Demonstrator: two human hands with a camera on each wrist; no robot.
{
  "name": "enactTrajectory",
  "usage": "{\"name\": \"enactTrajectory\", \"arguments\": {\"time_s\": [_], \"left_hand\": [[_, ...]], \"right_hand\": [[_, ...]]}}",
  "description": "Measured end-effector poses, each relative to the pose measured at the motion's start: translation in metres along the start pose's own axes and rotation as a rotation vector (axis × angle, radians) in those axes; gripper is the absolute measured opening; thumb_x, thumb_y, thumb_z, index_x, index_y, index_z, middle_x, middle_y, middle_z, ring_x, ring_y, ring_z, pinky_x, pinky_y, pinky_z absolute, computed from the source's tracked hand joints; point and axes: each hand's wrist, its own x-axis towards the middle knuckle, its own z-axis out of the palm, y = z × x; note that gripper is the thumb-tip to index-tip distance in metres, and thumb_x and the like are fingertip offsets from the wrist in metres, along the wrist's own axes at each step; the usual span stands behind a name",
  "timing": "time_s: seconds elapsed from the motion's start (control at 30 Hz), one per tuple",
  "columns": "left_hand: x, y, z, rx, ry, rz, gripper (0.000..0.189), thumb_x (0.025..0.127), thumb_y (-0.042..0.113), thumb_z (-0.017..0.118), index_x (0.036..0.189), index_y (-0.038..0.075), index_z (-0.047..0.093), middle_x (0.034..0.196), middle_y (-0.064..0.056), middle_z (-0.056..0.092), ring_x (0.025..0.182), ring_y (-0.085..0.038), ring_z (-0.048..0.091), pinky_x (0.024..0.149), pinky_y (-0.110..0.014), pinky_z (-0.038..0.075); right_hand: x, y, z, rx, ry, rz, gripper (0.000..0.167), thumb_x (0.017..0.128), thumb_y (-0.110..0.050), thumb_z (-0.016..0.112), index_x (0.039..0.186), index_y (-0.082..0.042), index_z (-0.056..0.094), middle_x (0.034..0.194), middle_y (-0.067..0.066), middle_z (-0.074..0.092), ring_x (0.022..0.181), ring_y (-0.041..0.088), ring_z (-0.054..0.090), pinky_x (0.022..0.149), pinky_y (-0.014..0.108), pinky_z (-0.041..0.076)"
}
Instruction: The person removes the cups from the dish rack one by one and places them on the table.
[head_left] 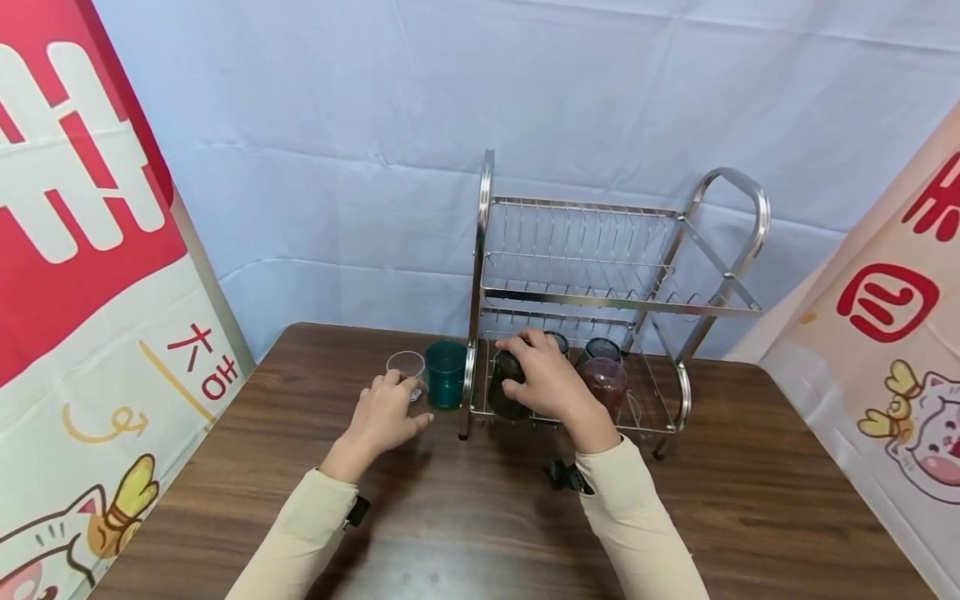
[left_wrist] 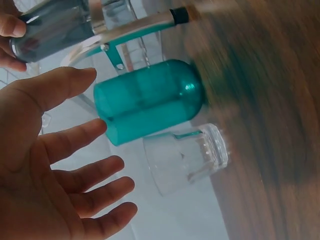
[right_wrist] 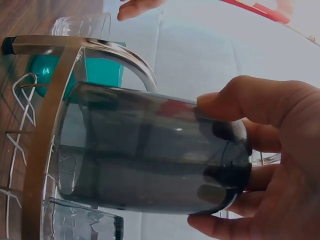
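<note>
My right hand (head_left: 546, 375) grips the upper end of a dark grey glass (right_wrist: 150, 150), thumb on one side and fingers on the other. That glass stands over the left end of the lower tier of a metal dish rack (head_left: 570, 293). With fingers spread and slightly bent, my left hand (head_left: 382, 417) hovers near a clear glass (left_wrist: 185, 157) and a teal cup (left_wrist: 150, 100). In the left wrist view its palm shows bare. Both the teal cup and the clear glass stand upright on the table, side by side just left of the rack.
Also on the lower tier are a reddish glass (head_left: 606, 385) and a dark glass (head_left: 602, 350), partly hidden. The rack's upper tier (head_left: 585, 250) has wire slots. A brown wooden table (head_left: 465, 517) lies underneath, with a pale cloth (head_left: 322, 167) behind and printed banners at both sides.
</note>
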Motion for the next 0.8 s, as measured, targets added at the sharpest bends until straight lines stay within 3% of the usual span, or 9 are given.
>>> {"name": "enactTrajectory", "arguments": {"time_s": [0.33, 0.6, 0.8], "left_hand": [[-0.009, 0.01, 0.002, -0.051, 0.014, 0.006, 0.047, 0.077, 0.035, 0.075, 0.115, 0.01, 0.065, 0.112, -0.014, 0.053, 0.098, -0.033, 0.051, 0.076, -0.049, 0.042], [-0.015, 0.015, 0.0, -0.076, 0.031, 0.018, 0.047, 0.076, 0.034, 0.076, 0.115, 0.01, 0.065, 0.111, -0.012, 0.053, 0.098, -0.033, 0.051, 0.076, -0.048, 0.042], [-0.02, 0.019, 0.003, -0.15, 0.053, 0.038, 0.046, 0.075, 0.032, 0.077, 0.114, 0.011, 0.064, 0.107, -0.01, 0.054, 0.096, -0.031, 0.053, 0.076, -0.049, 0.044]], "right_hand": [[-0.015, 0.004, 0.001, 0.053, 0.095, -0.003, 0.049, 0.081, -0.02, 0.07, 0.128, -0.011, 0.056, 0.131, 0.021, 0.042, 0.122, 0.037, 0.036, 0.089, 0.052, 0.039], [-0.027, 0.003, -0.001, 0.074, 0.146, -0.012, 0.05, 0.08, -0.02, 0.071, 0.127, -0.011, 0.057, 0.13, 0.021, 0.043, 0.116, 0.037, 0.041, 0.081, 0.051, 0.042], [-0.039, 0.003, 0.001, 0.094, 0.172, 0.003, 0.051, 0.079, -0.022, 0.073, 0.126, -0.01, 0.057, 0.129, 0.022, 0.045, 0.115, 0.039, 0.042, 0.081, 0.052, 0.042]]}}
